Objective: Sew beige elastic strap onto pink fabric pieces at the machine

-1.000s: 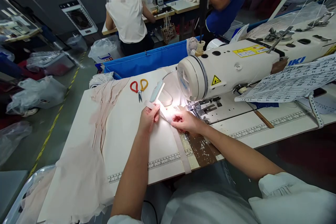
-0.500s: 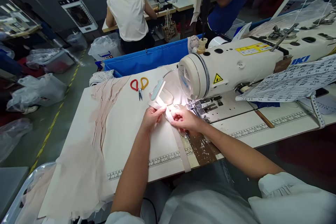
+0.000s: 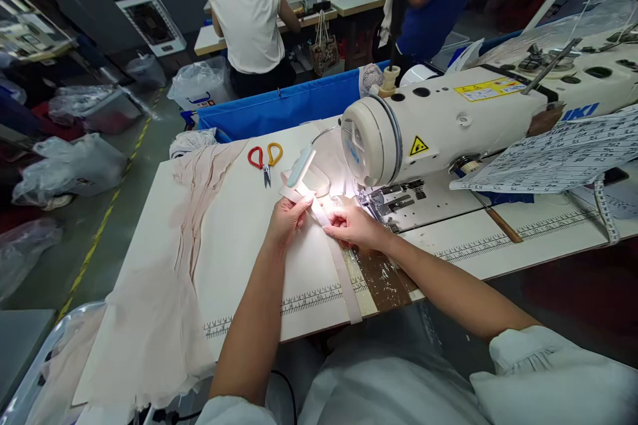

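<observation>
Left hand [image 3: 286,219] pinches the end of the pale strip [image 3: 343,282]; my right hand [image 3: 355,226] pinches it just beside, holding it taut between them. Ahead, the lamp [image 3: 302,167] lights it.

Pale pink strip [image 3: 343,279], red-yellow scissors [image 3: 265,159]

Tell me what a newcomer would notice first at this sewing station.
The big white sewing machine fills the right of the table, its small lamp glaring bright at its left end. In that light the left hand and right hand pinch a pale strip that trails toward the table's near edge. Behind them lie red-and-yellow scissors, and pale pink fabric drapes over the left side.
</observation>
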Demonstrator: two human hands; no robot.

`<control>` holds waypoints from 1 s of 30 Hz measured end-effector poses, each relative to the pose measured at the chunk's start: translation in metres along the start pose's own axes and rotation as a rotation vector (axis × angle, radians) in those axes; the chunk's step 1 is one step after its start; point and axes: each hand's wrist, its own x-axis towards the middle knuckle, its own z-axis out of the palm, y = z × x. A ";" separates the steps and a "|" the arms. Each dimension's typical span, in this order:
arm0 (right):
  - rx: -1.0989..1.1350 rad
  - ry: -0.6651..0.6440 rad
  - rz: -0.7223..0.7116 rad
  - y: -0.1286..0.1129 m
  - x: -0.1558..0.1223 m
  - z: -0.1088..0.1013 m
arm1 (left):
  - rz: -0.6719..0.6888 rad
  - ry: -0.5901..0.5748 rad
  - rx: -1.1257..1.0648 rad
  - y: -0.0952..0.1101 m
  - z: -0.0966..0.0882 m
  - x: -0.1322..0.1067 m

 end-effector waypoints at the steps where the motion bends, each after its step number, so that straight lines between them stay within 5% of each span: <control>1: 0.002 0.001 -0.002 0.000 0.000 0.000 | -0.002 0.003 0.002 0.001 0.000 0.000; 10: 0.092 -0.049 -0.020 0.002 -0.001 0.001 | 0.028 0.001 -0.011 0.000 0.000 0.000; 15: 0.248 0.162 -0.052 0.004 0.009 0.004 | -0.113 -0.004 0.246 0.012 -0.003 -0.006; 19: 0.240 0.339 -0.077 0.007 0.020 0.007 | -0.260 -0.316 0.482 0.021 -0.006 -0.013; 23: 0.206 0.428 -0.112 0.009 0.027 0.008 | -0.272 -0.586 0.405 0.016 -0.002 -0.014; 25: 0.186 0.442 -0.128 0.009 0.026 0.008 | -0.247 -0.549 0.347 0.011 -0.001 -0.012; 30: 0.120 0.430 -0.172 0.005 0.012 0.004 | -0.164 -0.182 0.229 0.009 -0.006 -0.007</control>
